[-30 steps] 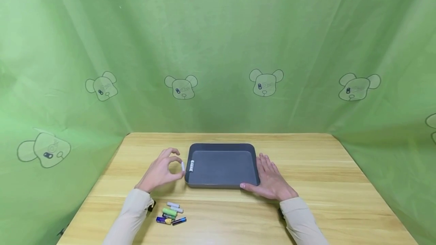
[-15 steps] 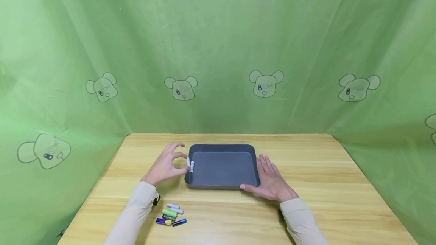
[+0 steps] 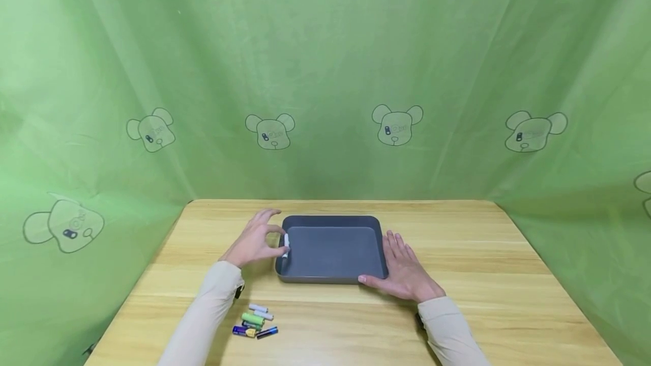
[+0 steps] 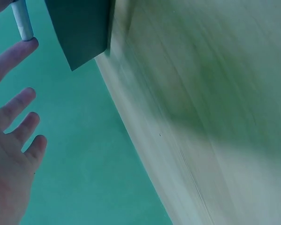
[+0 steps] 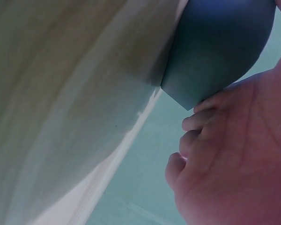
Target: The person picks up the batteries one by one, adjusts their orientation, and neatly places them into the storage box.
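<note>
My left hand (image 3: 252, 244) pinches a small white battery (image 3: 286, 239) by its ends, between thumb and index finger, over the left side of the dark grey tray (image 3: 333, 253). In the left wrist view the battery (image 4: 22, 21) spans those two fingertips, and the other fingers are spread apart. Another white battery, lying inside the tray's left wall, is mostly hidden behind the held one. My right hand (image 3: 405, 271) rests against the tray's right side, fingers straight and thumb at the front corner. In the right wrist view, the palm (image 5: 234, 154) is beside the tray wall (image 5: 220, 42).
A loose group of several batteries lies on the wooden table (image 3: 335, 332) at front left, among them a green battery (image 3: 252, 318), a purple and yellow battery (image 3: 244, 331) and a blue and black battery (image 3: 267, 332). A green curtain (image 3: 325, 72) surrounds the table.
My left hand has carried the white battery rightward, from outside the tray across its left rim to above the battery lying there. The right hand and tray have stayed in place.
</note>
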`<state>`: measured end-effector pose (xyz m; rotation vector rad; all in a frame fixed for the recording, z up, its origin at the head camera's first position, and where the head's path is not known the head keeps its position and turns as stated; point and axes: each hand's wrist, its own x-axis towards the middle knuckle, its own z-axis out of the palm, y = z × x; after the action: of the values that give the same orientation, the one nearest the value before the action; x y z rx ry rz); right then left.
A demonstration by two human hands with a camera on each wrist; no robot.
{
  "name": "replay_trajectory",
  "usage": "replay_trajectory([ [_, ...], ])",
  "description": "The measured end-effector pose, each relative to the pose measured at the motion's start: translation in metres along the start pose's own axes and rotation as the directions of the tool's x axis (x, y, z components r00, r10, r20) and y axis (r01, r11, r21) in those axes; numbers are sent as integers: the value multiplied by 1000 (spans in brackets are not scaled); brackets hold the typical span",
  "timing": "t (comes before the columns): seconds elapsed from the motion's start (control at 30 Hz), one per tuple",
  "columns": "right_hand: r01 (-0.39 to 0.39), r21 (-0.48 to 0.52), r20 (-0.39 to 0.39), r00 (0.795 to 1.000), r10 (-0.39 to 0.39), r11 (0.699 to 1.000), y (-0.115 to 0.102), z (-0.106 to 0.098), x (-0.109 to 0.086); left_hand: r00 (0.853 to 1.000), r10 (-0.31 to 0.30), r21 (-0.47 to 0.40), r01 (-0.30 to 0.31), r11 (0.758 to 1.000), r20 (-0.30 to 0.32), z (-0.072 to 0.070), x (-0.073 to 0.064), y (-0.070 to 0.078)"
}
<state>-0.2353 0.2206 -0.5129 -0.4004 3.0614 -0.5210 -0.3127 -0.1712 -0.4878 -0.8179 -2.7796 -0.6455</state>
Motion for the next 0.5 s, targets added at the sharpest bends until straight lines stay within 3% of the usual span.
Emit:
replay_trajectory([
  [0.17,-3,1,6,1000,3,1000,0,1,-1,998,0,17,-1,1000,58,6,4,-3],
  [0.5,4,-4,2,1000,-4,1000,0,1,0,993,35,71,-43,997,116,12,12,-3],
])
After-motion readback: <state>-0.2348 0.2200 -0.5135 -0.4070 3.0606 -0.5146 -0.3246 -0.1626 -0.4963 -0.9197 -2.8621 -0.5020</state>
